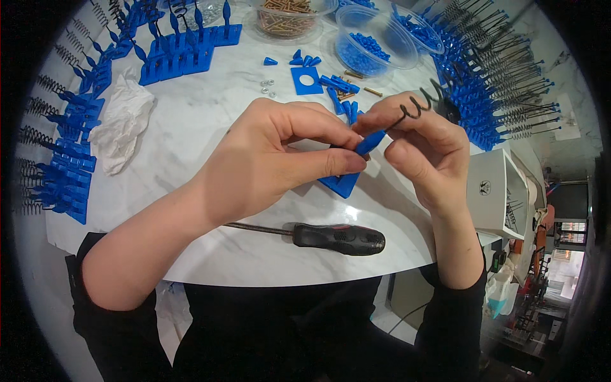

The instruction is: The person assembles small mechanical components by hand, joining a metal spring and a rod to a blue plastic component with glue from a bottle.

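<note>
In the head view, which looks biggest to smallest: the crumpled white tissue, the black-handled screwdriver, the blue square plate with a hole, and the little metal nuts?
1. Crumpled white tissue
2. Black-handled screwdriver, longer but thinner; it lies nearer the camera, so this order is unsure
3. Blue square plate with a hole
4. Metal nuts

The left hand (pixel 267 159) and right hand (pixel 423 149) meet above the white marbled round surface (pixel 210 108), pinching between them a small blue plastic cone piece (pixel 370 142) with a black coiled wire spring (pixel 417 105) rising behind the right hand. A flat blue plastic plate (pixel 340 184) lies under the hands. Nearer the person lies a black-handled screwdriver (pixel 337 239). Left of the left hand sits a crumpled white tissue (pixel 124 124). Behind the hands lie a blue square plate with a hole (pixel 307 81), then clear plastic tubs of blue parts (pixel 372 41). Rows of assembled blue spring pieces (pixel 490 89) ring the surface's rim.
</note>
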Demonstrator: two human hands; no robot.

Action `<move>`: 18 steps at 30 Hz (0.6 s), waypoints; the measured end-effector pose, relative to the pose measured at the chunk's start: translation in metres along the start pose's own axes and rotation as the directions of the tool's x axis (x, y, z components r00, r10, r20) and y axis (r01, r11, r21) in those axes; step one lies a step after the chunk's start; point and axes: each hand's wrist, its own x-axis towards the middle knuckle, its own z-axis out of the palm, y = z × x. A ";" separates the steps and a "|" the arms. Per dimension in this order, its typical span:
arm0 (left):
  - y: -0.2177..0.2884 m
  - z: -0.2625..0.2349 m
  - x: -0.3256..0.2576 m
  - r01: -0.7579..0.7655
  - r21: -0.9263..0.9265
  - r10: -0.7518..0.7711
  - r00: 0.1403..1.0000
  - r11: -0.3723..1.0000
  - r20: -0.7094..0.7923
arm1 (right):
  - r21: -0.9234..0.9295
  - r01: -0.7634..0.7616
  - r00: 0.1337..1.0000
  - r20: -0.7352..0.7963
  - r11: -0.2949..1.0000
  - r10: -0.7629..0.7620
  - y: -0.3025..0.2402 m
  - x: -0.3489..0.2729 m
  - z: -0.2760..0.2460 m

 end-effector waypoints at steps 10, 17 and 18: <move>0.001 0.000 -0.002 0.095 -0.129 -0.091 0.995 0.987 0.036 | 0.121 -0.051 0.996 -0.062 0.991 0.059 0.004 -0.002 0.002; -0.002 0.001 -0.001 0.081 -0.155 -0.072 0.995 0.985 0.064 | 0.163 -0.086 0.986 -0.126 0.983 0.107 -0.001 -0.005 0.007; -0.002 0.002 -0.002 0.094 -0.175 -0.085 0.995 0.980 0.060 | 0.164 -0.086 0.986 -0.127 0.983 0.107 0.000 -0.006 0.006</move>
